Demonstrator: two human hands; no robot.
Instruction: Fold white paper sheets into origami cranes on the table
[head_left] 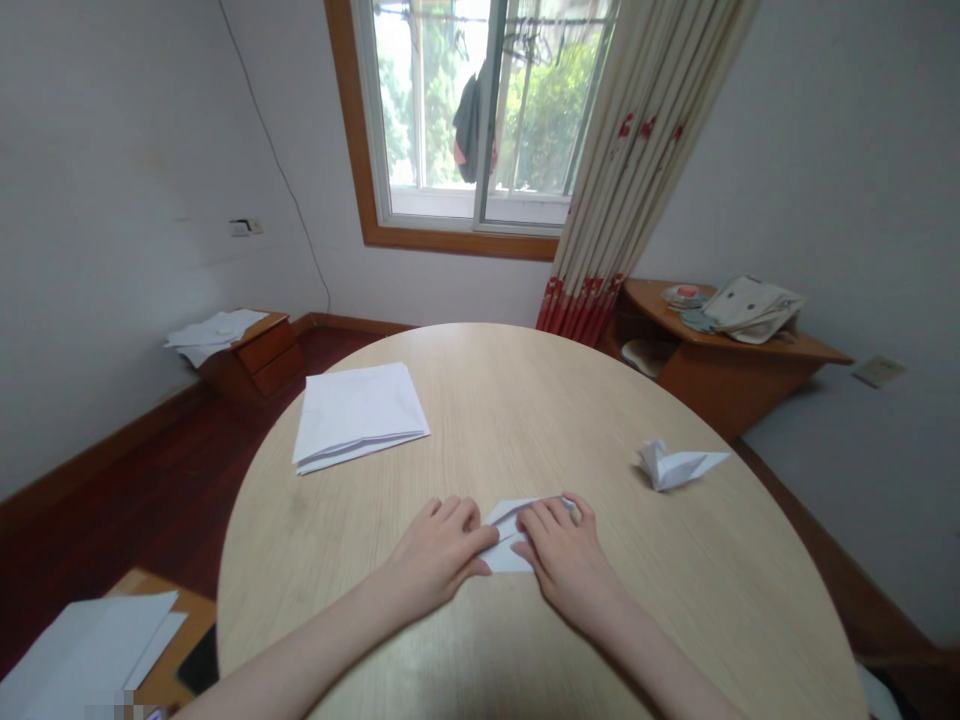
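Note:
A small folded sheet of white paper (511, 558) lies on the round table between my two hands. My left hand (442, 548) grips its left corner, with the thumb and curled fingers closed at the edge. Over the right part of the paper lies my right hand (562, 548), its bent fingers pressing on a raised fold and covering much of that side. Part of the fold is hidden under the fingers. Off to the right on the table rests a folded white paper figure (679, 465), shaped like a bird, touched by neither hand.
A stack of white paper (361, 410) sits at the table's (495, 400) back left. More sheets (90, 645) lie on a low surface at lower left. A small drawer cabinet (262, 355) and a wooden desk (712, 370) stand beyond the table, near the curtain (637, 140).

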